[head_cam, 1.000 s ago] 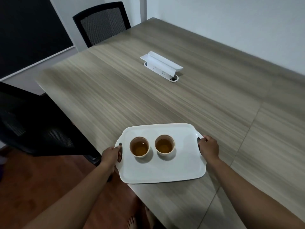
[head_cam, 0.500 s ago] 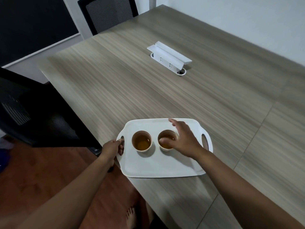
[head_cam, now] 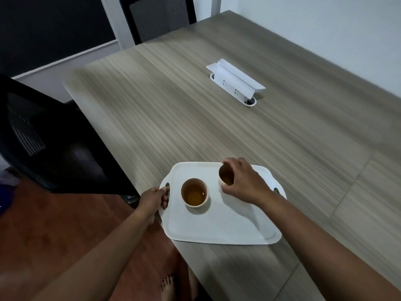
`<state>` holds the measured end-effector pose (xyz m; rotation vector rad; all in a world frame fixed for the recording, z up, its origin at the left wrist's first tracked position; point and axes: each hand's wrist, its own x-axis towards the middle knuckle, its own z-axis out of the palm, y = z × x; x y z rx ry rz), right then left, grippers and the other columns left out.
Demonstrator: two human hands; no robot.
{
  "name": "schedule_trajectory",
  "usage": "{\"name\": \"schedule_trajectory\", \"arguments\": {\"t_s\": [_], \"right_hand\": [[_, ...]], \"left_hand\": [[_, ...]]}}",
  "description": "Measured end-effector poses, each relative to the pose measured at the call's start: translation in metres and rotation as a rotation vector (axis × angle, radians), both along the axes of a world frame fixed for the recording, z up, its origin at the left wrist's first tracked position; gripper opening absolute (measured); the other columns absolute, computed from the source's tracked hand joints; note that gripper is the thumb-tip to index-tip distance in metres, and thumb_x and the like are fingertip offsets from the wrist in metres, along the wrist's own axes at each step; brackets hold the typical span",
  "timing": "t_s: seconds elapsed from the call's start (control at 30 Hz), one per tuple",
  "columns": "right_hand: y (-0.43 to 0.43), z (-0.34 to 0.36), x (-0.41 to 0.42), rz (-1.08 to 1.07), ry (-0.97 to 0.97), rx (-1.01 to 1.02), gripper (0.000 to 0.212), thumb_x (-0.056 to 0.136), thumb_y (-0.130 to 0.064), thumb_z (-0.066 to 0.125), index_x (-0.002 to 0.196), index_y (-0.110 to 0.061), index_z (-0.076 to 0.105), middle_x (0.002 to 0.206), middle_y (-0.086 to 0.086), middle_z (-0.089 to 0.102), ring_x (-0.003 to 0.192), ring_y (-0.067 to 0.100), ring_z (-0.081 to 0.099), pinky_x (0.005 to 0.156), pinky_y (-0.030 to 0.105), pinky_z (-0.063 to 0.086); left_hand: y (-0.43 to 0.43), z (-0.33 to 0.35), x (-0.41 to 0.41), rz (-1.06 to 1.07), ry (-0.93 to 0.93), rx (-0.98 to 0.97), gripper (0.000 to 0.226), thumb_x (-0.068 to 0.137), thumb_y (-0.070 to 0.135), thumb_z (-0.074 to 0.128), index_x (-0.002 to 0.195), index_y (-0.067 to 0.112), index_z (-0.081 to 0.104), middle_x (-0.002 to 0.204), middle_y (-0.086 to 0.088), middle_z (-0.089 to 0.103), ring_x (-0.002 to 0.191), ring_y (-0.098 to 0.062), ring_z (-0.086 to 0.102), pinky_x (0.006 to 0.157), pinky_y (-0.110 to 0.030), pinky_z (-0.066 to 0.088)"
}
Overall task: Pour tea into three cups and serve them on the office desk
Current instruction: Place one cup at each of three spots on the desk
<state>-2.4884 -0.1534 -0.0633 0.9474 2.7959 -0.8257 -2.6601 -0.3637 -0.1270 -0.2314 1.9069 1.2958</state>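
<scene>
Tray (head_cam: 217, 227) is gripped by left hand (head_cam: 152, 198) at desk's (head_cam: 195, 116) near edge. One filled cup (head_cam: 225, 175) is pinched by right hand (head_cam: 243, 181), seemingly raised off tray; 2nd cup (head_cam: 194, 193) is kept at tray's left. 3rd isn't seen; approx. two servings are left.

We work in dim, flat light. Soft shadows fall down-right of the standing cup (head_cam: 194, 193) and the right hand (head_cam: 245, 183) onto the white tray (head_cam: 217, 227). The desk (head_cam: 195, 127) edges bow; the held cup (head_cam: 225, 175) smears dark.
</scene>
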Motion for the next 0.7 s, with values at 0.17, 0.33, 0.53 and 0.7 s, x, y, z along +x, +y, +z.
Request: {"name": "schedule_trajectory", "arguments": {"t_s": [0.17, 0.33, 0.53, 0.7], "right_hand": [[0.034, 0.011, -0.052, -0.033, 0.088, 0.046, 0.070, 0.077, -0.041, 0.074, 0.138, -0.027, 0.042, 0.132, 0.006, 0.046, 0.117, 0.026, 0.052, 0.093, 0.036, 0.046], [0.055, 0.000, -0.106, -0.063, 0.121, -0.003, 0.069, 0.074, -0.037, 0.075, 0.136, -0.027, 0.045, 0.130, 0.006, 0.047, 0.115, 0.026, 0.055, 0.091, 0.032, 0.045], [0.060, -0.014, -0.140, -0.093, 0.108, -0.045, 0.071, 0.074, -0.036, 0.076, 0.137, -0.026, 0.046, 0.132, 0.007, 0.045, 0.119, 0.028, 0.052, 0.097, 0.036, 0.044], [0.062, -0.015, -0.153, -0.121, 0.085, -0.053, 0.071, 0.074, -0.036, 0.077, 0.137, -0.026, 0.047, 0.134, 0.007, 0.043, 0.121, 0.029, 0.052, 0.097, 0.036, 0.044]], "left_hand": [[0.000, -0.005, -0.002, 0.019, -0.016, 0.019, 0.023, 0.096, 0.017, 0.060, 0.074, 0.009, 0.057, 0.050, 0.001, 0.054, 0.041, -0.012, 0.045, 0.051, -0.027, 0.042], [-0.001, -0.006, -0.004, 0.012, -0.022, 0.027, 0.026, 0.095, 0.018, 0.060, 0.072, 0.009, 0.056, 0.051, -0.001, 0.055, 0.042, -0.014, 0.045, 0.052, -0.028, 0.042], [-0.001, -0.004, -0.003, -0.008, -0.014, 0.008, 0.028, 0.097, 0.019, 0.057, 0.071, 0.010, 0.053, 0.053, -0.002, 0.053, 0.040, -0.012, 0.045, 0.045, -0.022, 0.040], [-0.001, -0.002, -0.003, 0.005, -0.025, 0.035, 0.023, 0.098, 0.019, 0.057, 0.078, 0.009, 0.058, 0.054, 0.000, 0.053, 0.040, -0.011, 0.043, 0.042, -0.019, 0.040]]}}
